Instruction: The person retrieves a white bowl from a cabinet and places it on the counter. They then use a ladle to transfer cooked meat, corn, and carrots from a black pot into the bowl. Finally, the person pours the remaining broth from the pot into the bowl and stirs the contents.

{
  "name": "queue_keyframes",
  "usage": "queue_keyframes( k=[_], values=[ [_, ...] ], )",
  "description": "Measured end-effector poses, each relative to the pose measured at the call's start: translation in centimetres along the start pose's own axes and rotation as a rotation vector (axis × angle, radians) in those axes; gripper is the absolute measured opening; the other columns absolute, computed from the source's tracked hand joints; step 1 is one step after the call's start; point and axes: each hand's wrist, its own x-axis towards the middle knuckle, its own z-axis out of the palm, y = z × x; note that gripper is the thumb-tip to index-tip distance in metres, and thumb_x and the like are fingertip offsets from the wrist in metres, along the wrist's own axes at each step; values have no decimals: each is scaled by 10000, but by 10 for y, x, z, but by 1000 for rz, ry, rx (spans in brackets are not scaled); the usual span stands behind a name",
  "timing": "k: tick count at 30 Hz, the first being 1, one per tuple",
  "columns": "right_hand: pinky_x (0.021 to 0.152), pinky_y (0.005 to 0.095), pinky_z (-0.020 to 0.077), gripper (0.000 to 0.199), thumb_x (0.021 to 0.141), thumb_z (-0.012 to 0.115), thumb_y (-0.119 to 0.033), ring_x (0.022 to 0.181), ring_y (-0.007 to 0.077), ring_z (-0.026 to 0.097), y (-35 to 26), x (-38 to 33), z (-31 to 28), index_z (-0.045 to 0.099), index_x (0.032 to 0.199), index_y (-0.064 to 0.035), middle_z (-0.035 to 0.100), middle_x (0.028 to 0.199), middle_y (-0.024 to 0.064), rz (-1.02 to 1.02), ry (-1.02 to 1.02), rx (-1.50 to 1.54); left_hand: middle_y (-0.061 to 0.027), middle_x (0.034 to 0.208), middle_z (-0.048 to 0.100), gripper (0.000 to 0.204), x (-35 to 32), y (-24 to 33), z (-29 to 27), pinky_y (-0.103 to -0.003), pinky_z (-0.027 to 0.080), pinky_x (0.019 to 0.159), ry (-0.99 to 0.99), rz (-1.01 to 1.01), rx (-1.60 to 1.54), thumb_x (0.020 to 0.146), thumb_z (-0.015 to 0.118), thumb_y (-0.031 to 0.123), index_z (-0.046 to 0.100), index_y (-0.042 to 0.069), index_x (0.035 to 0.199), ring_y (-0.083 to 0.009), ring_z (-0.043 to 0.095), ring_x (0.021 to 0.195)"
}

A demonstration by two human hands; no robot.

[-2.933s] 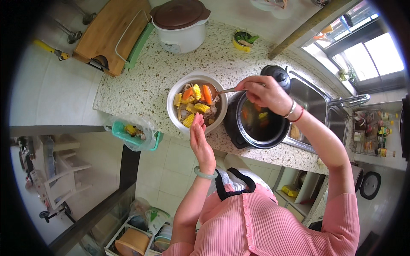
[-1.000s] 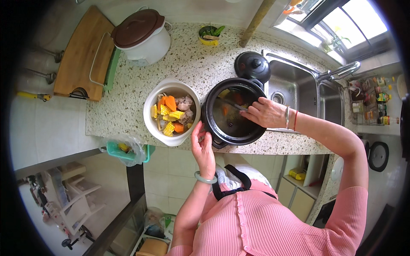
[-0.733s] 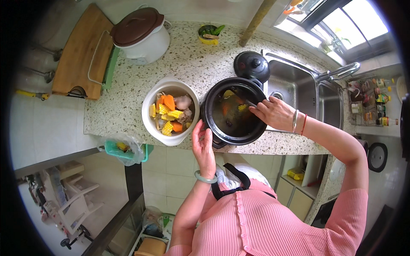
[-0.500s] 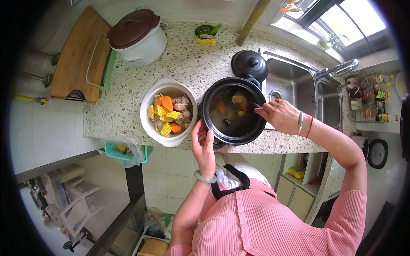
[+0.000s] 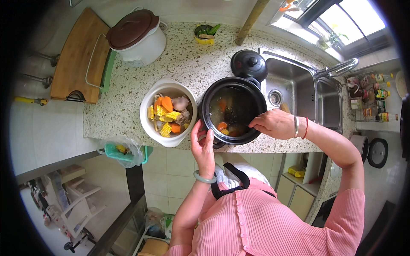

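A black pot (image 5: 261, 91) of broth stands at the counter's front, with carrot and corn pieces in the liquid. My right hand (image 5: 275, 123) is closed at its right rim around a long-handled utensil, whose wood-coloured end (image 5: 285, 108) sticks out behind the hand. The utensil's head is in the dark broth and cannot be made out. With thumb and fingers, my left hand (image 5: 203, 143) grips the pot's lower left side. Close by on the left, a white bowl (image 5: 147, 128) holds meat chunks (image 5: 181, 103), carrot (image 5: 166, 103) and corn (image 5: 165, 129).
The black lid (image 5: 245, 64) lies behind the pot, beside the steel sink (image 5: 294, 81). Farther back are a white cooker (image 5: 147, 47) with a brown lid, a cutting board (image 5: 79, 55) and a yellow cup (image 5: 205, 37) of green peppers. A teal bin (image 5: 147, 153) hangs below the counter edge.
My right hand has moved down and slightly left along the pot rim with the utensil. Carrot and corn pieces have shifted in the broth. My left hand stays put.
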Motion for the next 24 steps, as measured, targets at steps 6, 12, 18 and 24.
queue_keyframes(
  k=[6,12,18,24],
  values=[
    [693,376,521,257,938,495,-154,710,289,660,-7,13,8,656,1071,-4,664,758,164,144,34,295,-72,1242,553,440,0,-1,-1,-289,435,935,-1,-15,2,942,607,133,475,-10,1337,-132,528,1039],
    [545,275,447,311,983,462,-232,551,99,510,-2,10,0,670,1073,-19,538,613,22,234,106,678,-62,1104,578,437,1,-3,-3,-239,473,839,13,11,6,940,609,81,458,0,1342,-104,552,953],
    [486,224,304,319,995,458,-192,533,54,357,-9,-4,-14,648,1111,37,452,619,-16,309,191,915,-75,1212,560,399,1,-2,-2,-268,427,939,2,7,-7,981,552,154,471,-6,1338,-124,531,1061],
    [471,221,295,330,996,446,-213,534,45,347,-14,-18,-32,646,1104,25,444,625,-24,329,253,950,-81,1330,510,408,4,-2,-4,-295,332,1077,12,7,-24,1029,453,268,485,8,1342,-156,472,1232]
  ],
)
